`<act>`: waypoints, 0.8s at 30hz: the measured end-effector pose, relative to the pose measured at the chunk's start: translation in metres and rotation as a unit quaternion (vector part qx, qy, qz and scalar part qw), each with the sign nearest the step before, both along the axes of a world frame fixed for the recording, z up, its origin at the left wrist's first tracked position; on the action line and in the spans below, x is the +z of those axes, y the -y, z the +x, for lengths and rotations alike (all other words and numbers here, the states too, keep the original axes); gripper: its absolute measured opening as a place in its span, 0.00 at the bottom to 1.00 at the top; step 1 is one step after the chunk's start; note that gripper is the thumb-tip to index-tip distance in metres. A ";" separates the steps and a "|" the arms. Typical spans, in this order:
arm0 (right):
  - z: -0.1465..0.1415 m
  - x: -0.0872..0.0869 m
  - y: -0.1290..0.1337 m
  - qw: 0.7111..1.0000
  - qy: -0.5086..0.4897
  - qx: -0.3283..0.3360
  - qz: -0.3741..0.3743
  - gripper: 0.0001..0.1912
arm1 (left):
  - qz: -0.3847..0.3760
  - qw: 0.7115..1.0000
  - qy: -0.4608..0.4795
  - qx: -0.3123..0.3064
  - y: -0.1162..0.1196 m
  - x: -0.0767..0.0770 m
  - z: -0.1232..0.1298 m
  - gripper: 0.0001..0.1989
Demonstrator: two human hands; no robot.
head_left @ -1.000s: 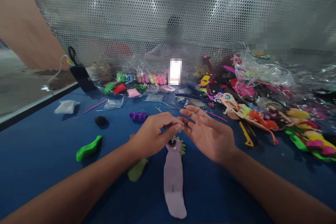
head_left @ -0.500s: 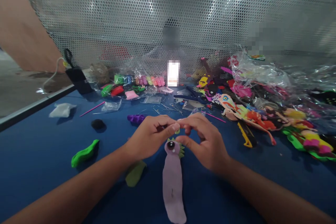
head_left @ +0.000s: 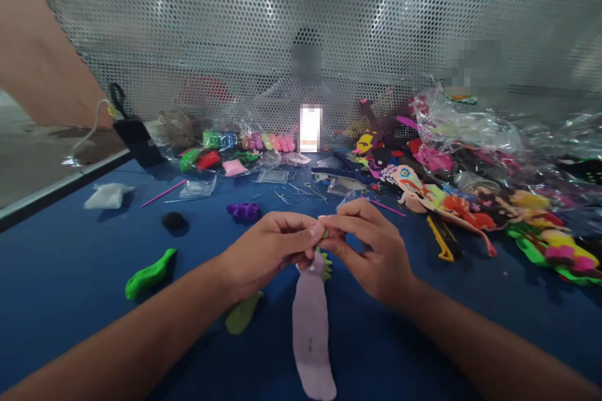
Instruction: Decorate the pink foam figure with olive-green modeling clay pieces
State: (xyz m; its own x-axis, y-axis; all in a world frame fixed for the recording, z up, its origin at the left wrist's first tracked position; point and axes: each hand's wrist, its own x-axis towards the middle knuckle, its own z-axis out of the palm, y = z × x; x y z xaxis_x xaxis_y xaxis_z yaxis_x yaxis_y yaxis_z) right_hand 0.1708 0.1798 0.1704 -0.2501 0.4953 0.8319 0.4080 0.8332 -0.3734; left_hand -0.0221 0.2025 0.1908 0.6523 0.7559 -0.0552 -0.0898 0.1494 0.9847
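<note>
Between my fingertips is a small piece of olive-green clay (head_left: 324,234), partly hidden. My left hand (head_left: 275,249) pinches it from the left. From the right, the thumb and fingers of my right hand (head_left: 369,245) close on it too. Just below lies a flat, long mauve clay figure (head_left: 311,332) with green spikes (head_left: 325,265) along its head; my left fingers cover most of its eye. A larger lump of olive-green clay (head_left: 242,315) rests under my left wrist. Farther left are bright green clay (head_left: 150,274), a black lump (head_left: 174,220) and purple clay (head_left: 243,212).
A yellow-handled cutter (head_left: 441,239) lies right of my hands, before a heap of coloured clay figures (head_left: 456,200) and plastic wrap. Packaged clay (head_left: 268,142) and a lit phone (head_left: 310,128) stand along the perforated metal panel (head_left: 235,31). Pink sticks (head_left: 162,193) lie on the blue table.
My right thumb has come up to meet the fingertips around the green clay. My left fingers have curled lower, covering the figure's eye.
</note>
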 end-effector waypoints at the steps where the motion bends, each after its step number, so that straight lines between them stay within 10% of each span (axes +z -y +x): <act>1: 0.000 0.000 0.001 1.000 0.006 -0.006 0.010 0.12 | -0.013 1.000 0.002 0.000 0.001 -0.001 0.000 0.14; 16: 0.003 -0.002 0.000 0.993 -0.089 -0.049 -0.064 0.07 | -0.137 0.980 0.137 0.051 0.000 0.004 0.003 0.12; 20: 0.002 -0.002 -0.003 0.981 -0.130 -0.025 -0.141 0.04 | -0.075 0.990 0.101 0.060 -0.002 0.002 0.003 0.10; 24: 0.002 -0.001 -0.010 0.941 -0.198 0.032 -0.271 0.05 | 0.166 0.976 -0.034 0.139 -0.008 -0.002 0.000 0.09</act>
State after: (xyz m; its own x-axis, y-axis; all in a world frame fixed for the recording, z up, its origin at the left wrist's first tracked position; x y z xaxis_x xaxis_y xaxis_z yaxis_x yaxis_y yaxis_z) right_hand 0.1725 0.1895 0.1691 -0.0172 0.8688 0.4948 0.1037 0.4938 -0.8634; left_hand -0.0223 0.2108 0.1893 0.4233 0.8867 0.1859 -0.0141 -0.1987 0.9800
